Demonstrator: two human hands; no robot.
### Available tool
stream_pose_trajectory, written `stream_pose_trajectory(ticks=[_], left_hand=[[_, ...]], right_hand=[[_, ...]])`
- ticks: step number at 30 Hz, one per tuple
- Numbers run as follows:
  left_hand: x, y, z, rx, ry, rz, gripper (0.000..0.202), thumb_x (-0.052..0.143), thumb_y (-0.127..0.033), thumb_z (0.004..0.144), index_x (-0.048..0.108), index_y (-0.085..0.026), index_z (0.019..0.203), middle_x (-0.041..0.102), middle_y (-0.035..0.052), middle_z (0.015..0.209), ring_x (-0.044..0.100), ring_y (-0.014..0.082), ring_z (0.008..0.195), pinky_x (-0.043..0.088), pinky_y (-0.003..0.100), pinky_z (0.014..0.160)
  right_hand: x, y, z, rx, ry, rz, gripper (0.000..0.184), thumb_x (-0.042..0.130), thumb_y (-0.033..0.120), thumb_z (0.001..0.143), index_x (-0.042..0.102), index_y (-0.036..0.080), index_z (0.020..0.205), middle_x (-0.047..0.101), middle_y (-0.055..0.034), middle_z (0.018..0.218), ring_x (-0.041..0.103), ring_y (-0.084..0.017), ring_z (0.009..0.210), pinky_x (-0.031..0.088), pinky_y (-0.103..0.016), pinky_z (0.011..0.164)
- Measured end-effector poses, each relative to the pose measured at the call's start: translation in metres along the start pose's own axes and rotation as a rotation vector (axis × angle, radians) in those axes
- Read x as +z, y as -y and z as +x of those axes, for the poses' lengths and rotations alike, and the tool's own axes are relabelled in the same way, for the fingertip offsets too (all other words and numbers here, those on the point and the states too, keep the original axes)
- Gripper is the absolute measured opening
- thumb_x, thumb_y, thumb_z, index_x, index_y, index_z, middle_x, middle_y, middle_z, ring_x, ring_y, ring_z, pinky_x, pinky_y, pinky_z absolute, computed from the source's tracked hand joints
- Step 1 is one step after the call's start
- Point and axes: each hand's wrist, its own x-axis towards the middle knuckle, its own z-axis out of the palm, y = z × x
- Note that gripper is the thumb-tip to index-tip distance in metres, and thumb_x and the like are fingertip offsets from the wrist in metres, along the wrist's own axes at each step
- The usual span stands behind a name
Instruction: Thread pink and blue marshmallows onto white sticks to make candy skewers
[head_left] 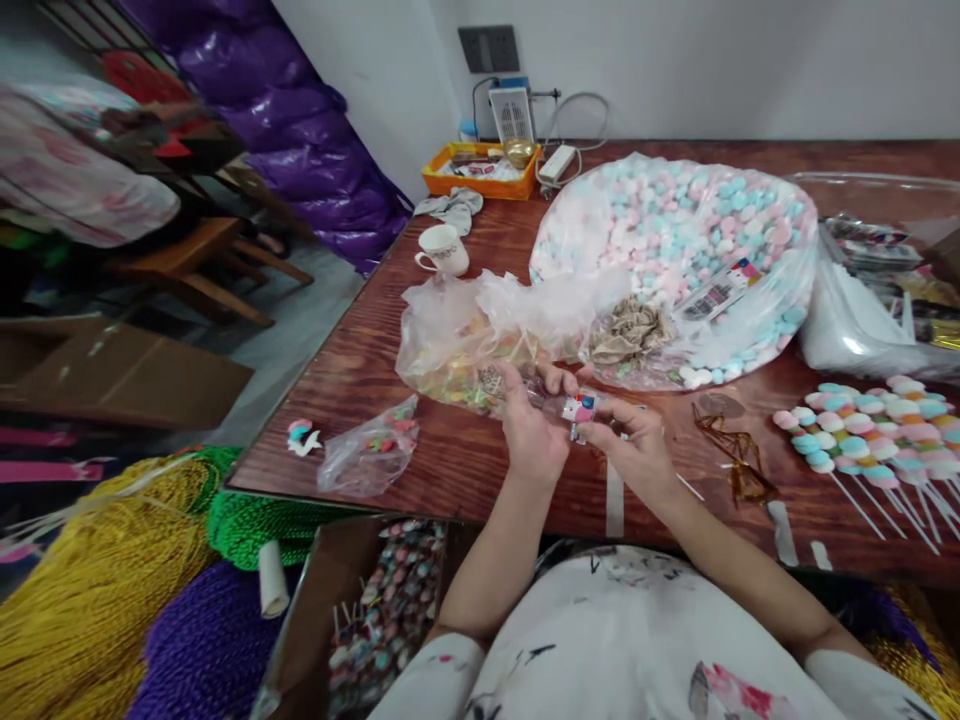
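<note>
Both my hands meet over the near edge of a brown wooden table (465, 470). My left hand (531, 425) and my right hand (628, 440) are closed together on a small clear wrapper with a red and blue label (579, 408). Just behind them lies a crumpled clear plastic bag (480, 335) with small colourful pieces inside. A large clear bag of pink, blue and white marshmallows (675, 250) sits further back. To the right lie several marshmallow skewers (862, 440) on white sticks.
A small plastic bag (367, 455) and a little figure (302, 437) lie at the left edge. A white cup (444, 250), an orange tray (480, 170) and a power strip (556, 163) stand at the back. Below the table sit a box of wrapped skewers (390, 610) and yellow, green and purple cord bundles (112, 590).
</note>
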Motion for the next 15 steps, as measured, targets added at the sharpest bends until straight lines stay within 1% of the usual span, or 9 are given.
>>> stream_pose_trajectory(ticks=[1, 3, 5, 7, 9, 12, 13, 14, 15], left_hand=[[0.000, 0.000, -0.001, 0.019, -0.004, 0.014, 0.050, 0.037, -0.055, 0.095, 0.047, -0.017, 0.063, 0.043, -0.0045, 0.055, 0.051, 0.0092, 0.053, 0.053, 0.027, 0.069], [-0.001, -0.001, -0.002, 0.019, -0.028, 0.023, 0.047, 0.038, -0.053, 0.095, 0.042, -0.018, 0.063, 0.034, -0.0068, 0.049, 0.043, 0.0076, 0.045, 0.050, 0.023, 0.063], [-0.002, 0.000, -0.001, -0.048, -0.053, -0.018, 0.045, 0.038, -0.049, 0.097, 0.039, -0.019, 0.064, 0.025, -0.0086, 0.045, 0.031, 0.0069, 0.039, 0.047, 0.020, 0.056], [-0.003, 0.001, 0.001, -0.146, -0.071, -0.082, 0.044, 0.038, -0.046, 0.098, 0.036, -0.019, 0.064, 0.021, -0.0091, 0.044, 0.027, 0.0068, 0.037, 0.045, 0.020, 0.053], [-0.006, 0.002, 0.003, -0.198, -0.106, -0.136, 0.043, 0.037, -0.043, 0.099, 0.036, -0.019, 0.064, 0.024, -0.0088, 0.045, 0.030, 0.0066, 0.039, 0.048, 0.020, 0.058], [-0.015, 0.001, 0.007, -0.187, -0.154, -0.198, 0.042, 0.034, -0.041, 0.100, 0.038, -0.018, 0.064, 0.032, -0.0074, 0.049, 0.040, 0.0067, 0.046, 0.053, 0.025, 0.070], [-0.019, 0.001, 0.008, -0.184, -0.159, -0.211, 0.043, 0.032, -0.041, 0.100, 0.039, -0.018, 0.064, 0.036, -0.0066, 0.051, 0.044, 0.0071, 0.049, 0.054, 0.027, 0.074], [-0.023, 0.002, 0.008, -0.195, -0.159, -0.217, 0.045, 0.031, -0.043, 0.100, 0.041, -0.018, 0.064, 0.039, -0.0056, 0.053, 0.048, 0.0076, 0.052, 0.054, 0.029, 0.076], [-0.026, 0.004, 0.008, -0.219, -0.156, -0.214, 0.047, 0.030, -0.045, 0.100, 0.042, -0.018, 0.064, 0.042, -0.0045, 0.056, 0.052, 0.0084, 0.056, 0.055, 0.031, 0.078]], right_hand=[[0.006, -0.003, 0.000, -0.010, -0.019, 0.041, 0.016, 0.061, 0.033, 0.086, 0.067, 0.020, 0.079, 0.060, 0.0004, 0.069, 0.054, -0.013, 0.064, 0.043, -0.028, 0.062], [0.015, -0.006, -0.004, -0.134, -0.035, 0.016, 0.019, 0.058, 0.029, 0.087, 0.064, 0.019, 0.072, 0.058, -0.0004, 0.067, 0.053, -0.014, 0.067, 0.044, -0.029, 0.065], [0.019, -0.006, -0.011, -0.316, -0.026, -0.103, 0.020, 0.058, 0.023, 0.086, 0.062, 0.019, 0.067, 0.057, -0.0017, 0.066, 0.054, -0.016, 0.071, 0.045, -0.033, 0.070], [0.017, -0.004, -0.019, -0.431, -0.034, -0.181, 0.015, 0.057, 0.019, 0.085, 0.062, 0.020, 0.071, 0.059, -0.0027, 0.068, 0.056, -0.018, 0.074, 0.047, -0.035, 0.073], [0.008, -0.003, -0.024, -0.441, -0.130, -0.147, 0.012, 0.057, 0.016, 0.085, 0.063, 0.021, 0.077, 0.061, -0.0027, 0.072, 0.058, -0.018, 0.077, 0.048, -0.036, 0.074], [-0.014, -0.005, -0.028, -0.355, -0.331, -0.059, 0.011, 0.057, 0.015, 0.086, 0.064, 0.023, 0.088, 0.062, -0.0026, 0.081, 0.061, -0.018, 0.083, 0.049, -0.036, 0.077], [-0.022, -0.005, -0.027, -0.323, -0.360, -0.067, 0.013, 0.059, 0.016, 0.085, 0.063, 0.024, 0.095, 0.063, -0.0034, 0.086, 0.061, -0.019, 0.086, 0.050, -0.036, 0.078], [-0.029, -0.005, -0.025, -0.298, -0.347, -0.099, 0.020, 0.062, 0.018, 0.084, 0.062, 0.024, 0.102, 0.063, -0.0048, 0.092, 0.060, -0.019, 0.089, 0.050, -0.036, 0.079], [-0.035, -0.004, -0.021, -0.290, -0.300, -0.147, 0.029, 0.064, 0.020, 0.082, 0.060, 0.024, 0.110, 0.063, -0.0065, 0.100, 0.060, -0.020, 0.093, 0.050, -0.036, 0.079]])
